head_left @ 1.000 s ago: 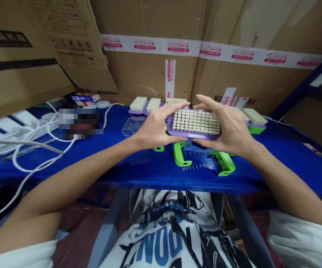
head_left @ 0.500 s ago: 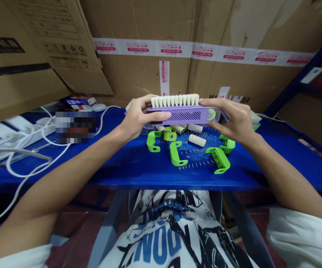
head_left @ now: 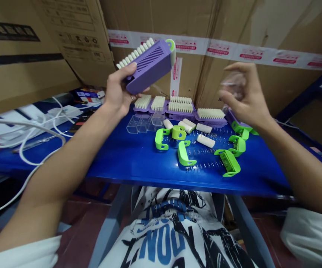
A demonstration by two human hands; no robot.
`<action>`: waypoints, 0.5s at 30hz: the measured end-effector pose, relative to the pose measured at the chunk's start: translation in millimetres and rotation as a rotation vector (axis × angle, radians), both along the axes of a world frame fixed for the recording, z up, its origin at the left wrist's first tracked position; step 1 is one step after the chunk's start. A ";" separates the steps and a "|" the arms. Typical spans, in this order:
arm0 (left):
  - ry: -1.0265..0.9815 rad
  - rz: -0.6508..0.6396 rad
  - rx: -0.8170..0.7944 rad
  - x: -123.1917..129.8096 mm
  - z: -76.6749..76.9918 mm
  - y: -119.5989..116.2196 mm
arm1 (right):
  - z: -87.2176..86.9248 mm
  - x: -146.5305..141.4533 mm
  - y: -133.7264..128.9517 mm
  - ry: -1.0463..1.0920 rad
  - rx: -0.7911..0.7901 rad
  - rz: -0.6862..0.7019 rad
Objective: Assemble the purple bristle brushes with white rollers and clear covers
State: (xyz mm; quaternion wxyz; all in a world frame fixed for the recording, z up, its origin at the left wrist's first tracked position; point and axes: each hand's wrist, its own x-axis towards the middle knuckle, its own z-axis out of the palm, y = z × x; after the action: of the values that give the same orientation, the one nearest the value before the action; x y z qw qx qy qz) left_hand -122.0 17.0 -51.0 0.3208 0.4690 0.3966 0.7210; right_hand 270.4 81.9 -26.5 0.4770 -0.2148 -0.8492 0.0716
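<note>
My left hand grips a purple brush with white bristles, raised and tilted up to the right. A green and white piece shows at the brush's upper end. My right hand, blurred and raised to the right, pinches a clear plastic cover. Below on the blue table lie green brackets, thin metal springs and white rollers. Several clear plastic covers sit left of these parts.
More purple brushes stand in a row along the back of the table, against a large cardboard sheet. White cables and a power strip occupy the left side. A blue metal post rises at right.
My hands have moved apart. The brush has gone up and left in my left hand and is now tilted. The clear cover has come off its end and is in my right hand.
</note>
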 end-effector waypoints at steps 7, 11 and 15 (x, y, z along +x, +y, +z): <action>-0.047 0.046 0.098 -40.8 -6.0 23.4 | 18.5 -121.5 -8.4 -0.517 0.108 0.345; -0.040 0.047 0.174 -62.1 -6.8 36.5 | 11.7 -196.6 -8.1 -0.676 0.284 0.361; 0.092 -0.017 0.238 -78.7 -12.6 46.1 | 5.7 -246.1 -7.9 -0.781 0.276 0.288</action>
State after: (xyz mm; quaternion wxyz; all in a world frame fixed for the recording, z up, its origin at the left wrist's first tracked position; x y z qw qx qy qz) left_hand -200.7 63.0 -63.6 0.2505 0.5395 0.3185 0.7380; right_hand 24.3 73.9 -20.8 0.1296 -0.0394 -0.9888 -0.0633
